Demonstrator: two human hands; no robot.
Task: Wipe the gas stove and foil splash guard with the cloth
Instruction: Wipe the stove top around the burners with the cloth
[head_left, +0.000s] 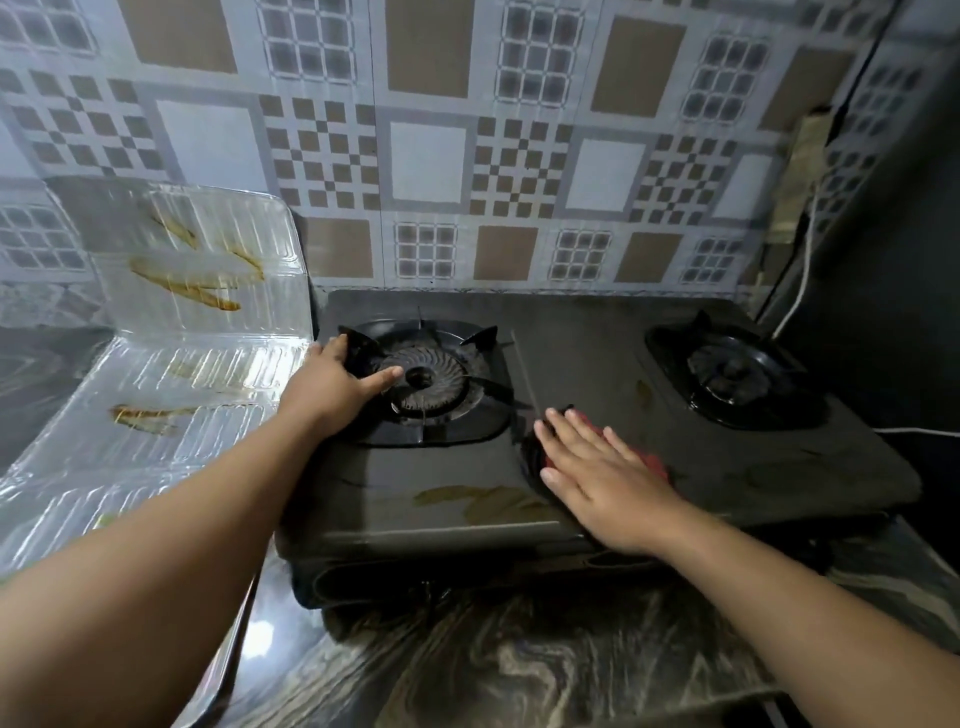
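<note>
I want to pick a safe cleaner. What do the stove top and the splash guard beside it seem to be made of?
The stove top looks like dark painted or enamelled metal, semi-gloss, with dull reflections and brownish smears. The splash guard appears to be thin embossed aluminium foil: mirror-bright, ribbed, creased, with orange-brown stains.

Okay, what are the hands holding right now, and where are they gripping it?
The right hand presses flat on the red cloth atop the stove, not gripping it. The left hand rests on the left burner's pan support.

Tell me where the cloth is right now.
In the head view, the red cloth lies flat under the right hand on the stove top, between the two burners, nearer the front edge.
</note>
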